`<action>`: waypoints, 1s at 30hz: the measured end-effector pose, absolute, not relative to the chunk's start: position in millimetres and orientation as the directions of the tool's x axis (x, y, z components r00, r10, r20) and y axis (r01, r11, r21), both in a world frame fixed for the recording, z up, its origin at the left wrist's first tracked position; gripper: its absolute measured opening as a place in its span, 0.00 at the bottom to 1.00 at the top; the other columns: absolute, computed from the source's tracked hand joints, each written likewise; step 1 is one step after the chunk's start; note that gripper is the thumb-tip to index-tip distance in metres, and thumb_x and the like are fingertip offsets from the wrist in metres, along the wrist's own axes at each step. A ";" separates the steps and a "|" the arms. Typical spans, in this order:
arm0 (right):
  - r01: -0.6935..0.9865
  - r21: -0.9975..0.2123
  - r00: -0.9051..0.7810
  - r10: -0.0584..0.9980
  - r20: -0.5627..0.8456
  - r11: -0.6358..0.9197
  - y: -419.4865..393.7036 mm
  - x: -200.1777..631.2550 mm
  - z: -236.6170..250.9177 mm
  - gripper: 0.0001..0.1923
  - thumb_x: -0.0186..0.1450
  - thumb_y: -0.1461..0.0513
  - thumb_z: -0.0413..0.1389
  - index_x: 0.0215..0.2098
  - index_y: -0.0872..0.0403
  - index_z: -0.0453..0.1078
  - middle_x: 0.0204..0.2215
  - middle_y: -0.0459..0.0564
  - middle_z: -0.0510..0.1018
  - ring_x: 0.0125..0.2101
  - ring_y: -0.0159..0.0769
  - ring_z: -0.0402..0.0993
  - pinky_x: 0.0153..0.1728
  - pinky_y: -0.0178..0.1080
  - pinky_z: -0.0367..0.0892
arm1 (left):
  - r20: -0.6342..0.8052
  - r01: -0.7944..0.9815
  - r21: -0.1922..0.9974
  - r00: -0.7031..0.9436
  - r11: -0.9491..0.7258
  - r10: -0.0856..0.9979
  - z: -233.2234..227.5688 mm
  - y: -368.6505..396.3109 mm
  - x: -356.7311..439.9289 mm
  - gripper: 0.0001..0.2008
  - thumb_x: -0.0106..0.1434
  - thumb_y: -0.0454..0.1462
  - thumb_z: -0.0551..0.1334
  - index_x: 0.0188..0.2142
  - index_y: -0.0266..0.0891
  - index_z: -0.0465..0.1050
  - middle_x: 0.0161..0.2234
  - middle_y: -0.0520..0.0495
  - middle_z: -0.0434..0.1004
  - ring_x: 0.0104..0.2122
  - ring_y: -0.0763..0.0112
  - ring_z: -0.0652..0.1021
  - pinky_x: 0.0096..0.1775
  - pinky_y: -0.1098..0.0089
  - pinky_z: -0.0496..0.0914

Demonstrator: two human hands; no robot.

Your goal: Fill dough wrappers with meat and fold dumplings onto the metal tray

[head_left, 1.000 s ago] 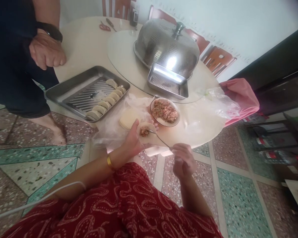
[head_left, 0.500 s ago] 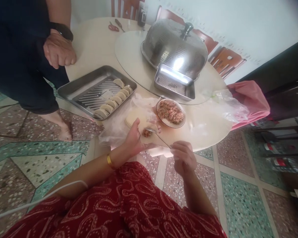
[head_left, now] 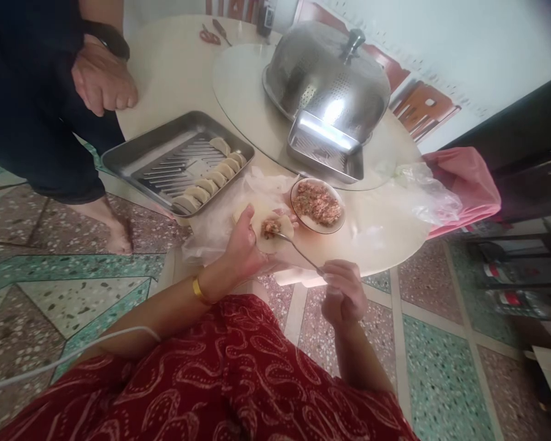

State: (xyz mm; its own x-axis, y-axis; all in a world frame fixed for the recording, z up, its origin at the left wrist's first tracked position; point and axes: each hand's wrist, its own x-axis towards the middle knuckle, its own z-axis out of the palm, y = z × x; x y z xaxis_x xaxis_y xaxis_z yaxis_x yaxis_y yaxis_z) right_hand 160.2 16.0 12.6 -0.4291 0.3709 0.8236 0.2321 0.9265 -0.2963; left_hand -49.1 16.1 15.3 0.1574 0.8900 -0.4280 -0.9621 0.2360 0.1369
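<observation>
Standing at the far left, a second person's hand (head_left: 101,82) curled loosely over the worktop (head_left: 174,67) edge, holding nothing. Lying just right of it, a steel tray (head_left: 133,160) carrying a row of folded dumplings (head_left: 209,182) along its right side. Cupping a round dumpling wrapper (head_left: 270,228) at the near edge, the left hand (head_left: 243,248), its grip curled under the dough and bearing it open-faced, a small mound of filling (head_left: 270,228) sitting at its centre. Resting beneath, a stack of fresh wrappers (head_left: 239,214) on thin plastic. Touching that mound, the bowl of a spoon (head_left: 298,250), its handle running down to the right hand (head_left: 344,294), whose grip is pinching the handle end. Sitting just right of the wrapper, a bowl of minced filling (head_left: 318,205); farther off, a steel dome cover (head_left: 328,76) and a smaller tray (head_left: 326,147); at the far right, a pink bag (head_left: 463,184). Judging by this, filling the wrapper; probably calling next for drawing the spoon clear without dragging meat off, then folding and pinching the rim.
</observation>
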 end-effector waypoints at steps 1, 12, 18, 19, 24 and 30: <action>0.232 -0.293 -0.424 0.367 0.828 0.928 16.0 159.4 12.4 0.09 0.70 0.66 0.49 0.45 0.53 0.69 0.33 0.50 0.79 0.34 0.38 0.77 0.33 0.45 0.75 | -0.443 -0.965 0.134 0.143 0.223 0.885 17.4 16.2 -48.3 0.24 0.68 0.51 0.53 0.49 0.35 0.71 0.40 0.41 0.81 0.47 0.56 0.80 0.51 0.59 0.73; 0.298 -0.240 -0.458 0.359 0.813 0.924 1.9 133.8 17.6 0.11 0.69 0.68 0.47 0.46 0.52 0.67 0.32 0.50 0.80 0.33 0.37 0.77 0.32 0.43 0.76 | -0.378 -0.990 0.117 0.027 0.076 0.925 14.3 15.8 -38.0 0.24 0.69 0.49 0.51 0.48 0.32 0.73 0.38 0.39 0.81 0.46 0.56 0.80 0.54 0.58 0.71; 0.296 -0.241 -0.404 0.349 0.846 0.925 3.4 138.7 13.9 0.12 0.69 0.67 0.48 0.48 0.52 0.68 0.35 0.52 0.81 0.37 0.40 0.78 0.34 0.46 0.75 | -0.403 -0.987 0.121 0.048 0.105 0.914 17.6 14.3 -40.5 0.24 0.70 0.48 0.48 0.44 0.33 0.74 0.36 0.41 0.82 0.40 0.60 0.81 0.50 0.61 0.72; 0.296 -0.229 -0.393 0.337 0.856 0.927 4.2 140.0 13.5 0.13 0.69 0.67 0.48 0.48 0.52 0.69 0.35 0.52 0.81 0.37 0.40 0.78 0.35 0.47 0.75 | -0.403 -0.986 0.119 0.059 0.116 0.913 19.4 14.0 -41.3 0.24 0.71 0.48 0.48 0.43 0.33 0.74 0.36 0.40 0.82 0.40 0.61 0.81 0.50 0.62 0.73; 0.279 -0.165 -0.467 0.284 0.838 0.946 9.8 142.7 13.1 0.11 0.69 0.67 0.48 0.46 0.52 0.70 0.35 0.52 0.80 0.38 0.39 0.77 0.37 0.46 0.75 | -0.421 -0.982 0.080 0.124 0.173 0.899 21.6 14.3 -45.5 0.25 0.70 0.49 0.48 0.42 0.33 0.75 0.34 0.41 0.82 0.38 0.61 0.82 0.49 0.61 0.73; 0.271 -0.161 -0.492 0.280 0.824 0.949 13.1 148.0 12.0 0.11 0.69 0.67 0.48 0.44 0.52 0.70 0.35 0.51 0.80 0.38 0.39 0.77 0.36 0.45 0.75 | -0.406 -0.980 0.071 0.143 0.187 0.903 13.3 18.3 -47.1 0.25 0.69 0.50 0.49 0.45 0.31 0.75 0.34 0.40 0.82 0.39 0.60 0.82 0.48 0.62 0.74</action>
State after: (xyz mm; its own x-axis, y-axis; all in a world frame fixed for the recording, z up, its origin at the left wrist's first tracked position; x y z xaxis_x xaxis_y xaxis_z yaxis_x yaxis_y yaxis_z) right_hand 148.0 13.1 12.0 -0.4917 0.2800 0.8245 0.2711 0.9490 -0.1606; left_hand -47.1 18.3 13.3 0.1427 0.9026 -0.4062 -0.9798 0.1868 0.0710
